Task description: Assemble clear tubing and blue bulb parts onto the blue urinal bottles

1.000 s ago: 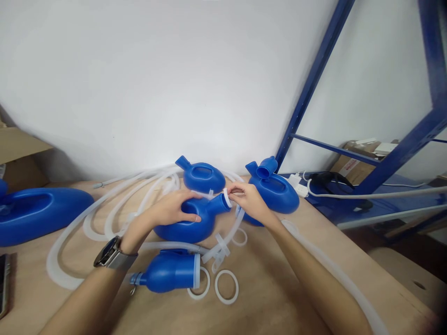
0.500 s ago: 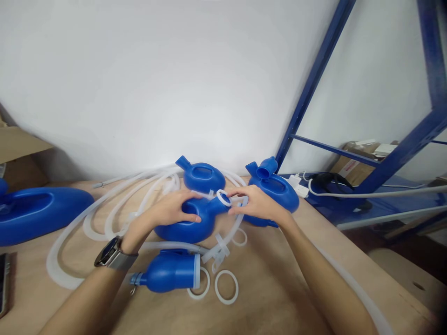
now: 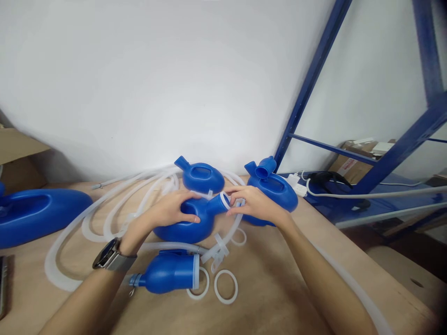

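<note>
My left hand [image 3: 174, 209], with a watch on its wrist, grips a blue bottle [image 3: 199, 228] by its body and handle. The bottle lies on the table with its neck pointing right. My right hand [image 3: 251, 202] pinches a white ring [image 3: 225, 201] at the mouth of that neck. Below lies a blue funnel-shaped part [image 3: 171, 273] with a pale rim, beside two white rings; the right one [image 3: 226, 287] lies flat. A translucent clamp piece [image 3: 218, 249] sits between them and the bottle.
More blue bottles lie behind [image 3: 202, 177], at the back right [image 3: 279, 190] and far left [image 3: 45, 214]. Clear tubing [image 3: 56, 260] loops across the left. A cardboard box [image 3: 21, 158] and a blue metal frame [image 3: 310, 83] flank the table.
The white ring has shifted from a slant across the neck's opening to sit against its rim. My right fingers have moved slightly with it; my left hand keeps its grip.
</note>
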`<state>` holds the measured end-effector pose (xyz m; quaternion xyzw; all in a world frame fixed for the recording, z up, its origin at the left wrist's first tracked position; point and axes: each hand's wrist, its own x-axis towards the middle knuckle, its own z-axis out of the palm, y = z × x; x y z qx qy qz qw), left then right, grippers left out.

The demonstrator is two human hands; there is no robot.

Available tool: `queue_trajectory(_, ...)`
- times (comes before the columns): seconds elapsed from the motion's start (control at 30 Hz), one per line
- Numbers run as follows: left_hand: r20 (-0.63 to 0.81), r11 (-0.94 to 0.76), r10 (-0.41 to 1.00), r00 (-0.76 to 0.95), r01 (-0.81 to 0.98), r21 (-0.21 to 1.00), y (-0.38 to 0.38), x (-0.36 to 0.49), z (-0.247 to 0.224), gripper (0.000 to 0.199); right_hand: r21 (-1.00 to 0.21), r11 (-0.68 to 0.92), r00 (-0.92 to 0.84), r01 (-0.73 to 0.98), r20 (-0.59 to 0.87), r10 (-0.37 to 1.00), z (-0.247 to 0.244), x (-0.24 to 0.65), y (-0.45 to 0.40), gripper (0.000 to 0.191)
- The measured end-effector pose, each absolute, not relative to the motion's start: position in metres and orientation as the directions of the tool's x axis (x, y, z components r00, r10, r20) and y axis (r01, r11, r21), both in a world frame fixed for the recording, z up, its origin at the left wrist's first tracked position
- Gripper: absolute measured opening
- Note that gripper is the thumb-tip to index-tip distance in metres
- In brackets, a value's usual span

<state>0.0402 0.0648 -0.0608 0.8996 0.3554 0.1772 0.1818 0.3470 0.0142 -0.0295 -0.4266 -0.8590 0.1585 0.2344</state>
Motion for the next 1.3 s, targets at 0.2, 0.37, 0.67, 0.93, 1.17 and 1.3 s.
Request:
queue_trajectory(0.2,0.208,-0.691,0.697,0.686,0.565,0.452,0.064,0.04,-0.061,0.067,-0.504,0.571,-0.509,0.648,0.271,0.817,-0.029,0.343,0.012,0.027)
queue_trajectory(0.37,0.204,-0.687,0.7,0.684,0.568,0.453,0.063,0.04,-0.061,0.068,-0.485,0.562,-0.488,0.67,0.283,0.826,-0.03,0.343,0.01,0.068)
queue_trajectory(0.67,0.194,-0.678,0.707,0.68,0.573,0.461,0.064,0.041,-0.062,0.068,-0.533,0.566,-0.496,0.63,0.284,0.82,-0.028,0.339,0.007,0.062)
queue_trajectory(0.93,0.206,-0.683,0.703,0.681,0.566,0.461,0.065,0.04,-0.063,0.067,-0.475,0.612,-0.572,0.632,0.247,0.782,-0.025,0.346,0.006,0.057)
queue_trajectory(1.17,0.195,-0.68,0.704,0.683,0.569,0.462,0.064,0.04,-0.062,0.068,-0.512,0.627,-0.545,0.587,0.322,0.774,-0.032,0.341,0.011,0.055)
queue_trajectory(1.3,0.19,-0.676,0.708,0.68,0.574,0.463,0.064,0.04,-0.062,0.069,-0.561,0.619,-0.552,0.55,0.313,0.773,-0.033,0.341,0.012,0.054)
